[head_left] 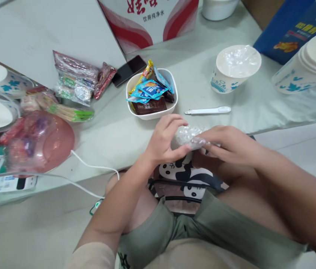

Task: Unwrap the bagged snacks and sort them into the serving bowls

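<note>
Crumpled clear plastic film (187, 135) between the two hands, at the near edge of a pale green, cloth-covered counter (104, 144); blurred and partly behind fingers, so hard to make out in full shape. Pinched on the right by the right hand (227, 144), grip clamped with fingers bunched, underside out of sight. On the left, the left hand (165, 140), fingers curved and thumb well apart; contact with the film impossible to tell. Just beyond, a white square-cornered bowl (171, 108) of blue, yellow and brown packets (150, 89). Right of that, a slim white utility knife (208, 111). At far right, stacked white paper cups (295, 76), cut off by the frame.
</note>
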Demonstrator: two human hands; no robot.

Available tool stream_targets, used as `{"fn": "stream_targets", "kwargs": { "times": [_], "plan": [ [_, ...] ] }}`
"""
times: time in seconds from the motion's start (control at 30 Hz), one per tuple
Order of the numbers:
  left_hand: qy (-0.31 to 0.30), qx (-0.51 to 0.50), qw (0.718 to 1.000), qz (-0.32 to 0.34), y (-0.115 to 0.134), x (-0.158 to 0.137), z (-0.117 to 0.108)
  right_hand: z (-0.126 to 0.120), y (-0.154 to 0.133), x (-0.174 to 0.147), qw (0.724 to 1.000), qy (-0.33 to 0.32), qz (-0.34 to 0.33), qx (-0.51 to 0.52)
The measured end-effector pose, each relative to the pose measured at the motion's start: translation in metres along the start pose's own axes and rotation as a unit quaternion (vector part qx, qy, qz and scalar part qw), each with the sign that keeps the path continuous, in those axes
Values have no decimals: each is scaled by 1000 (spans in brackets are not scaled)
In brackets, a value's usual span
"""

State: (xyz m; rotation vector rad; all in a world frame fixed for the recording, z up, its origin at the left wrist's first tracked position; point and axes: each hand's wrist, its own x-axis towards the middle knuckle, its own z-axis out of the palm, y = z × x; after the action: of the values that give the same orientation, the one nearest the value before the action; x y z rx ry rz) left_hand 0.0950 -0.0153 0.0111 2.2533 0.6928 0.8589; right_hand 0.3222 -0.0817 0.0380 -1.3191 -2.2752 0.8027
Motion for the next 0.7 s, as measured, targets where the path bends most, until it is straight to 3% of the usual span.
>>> {"fn": "stream_targets", "kwargs": {
  "times": [0.07,0.13,0.2,0.3,0.4,0.53,0.7],
  "plan": [
    [-79,-89,993,-6,4,-1,-1,-6,-7,2,994,22,52,97],
    [-124,-143,978,-94,7,0,1,-6,-6,4,975,77,112,177],
    [-101,-171,961,-192,8,1,4,0,3,7,944,140,166,250],
    [-17,-252,930,-267,3,3,8,14,19,11,888,204,198,362],
    [18,-324,897,-300,-3,5,9,26,23,20,865,166,195,431],
    [30,-312,901,-301,-11,2,7,29,10,41,868,76,218,439],
    [21,-384,861,-334,-21,0,-2,24,5,58,858,112,186,465]
  ]
}}
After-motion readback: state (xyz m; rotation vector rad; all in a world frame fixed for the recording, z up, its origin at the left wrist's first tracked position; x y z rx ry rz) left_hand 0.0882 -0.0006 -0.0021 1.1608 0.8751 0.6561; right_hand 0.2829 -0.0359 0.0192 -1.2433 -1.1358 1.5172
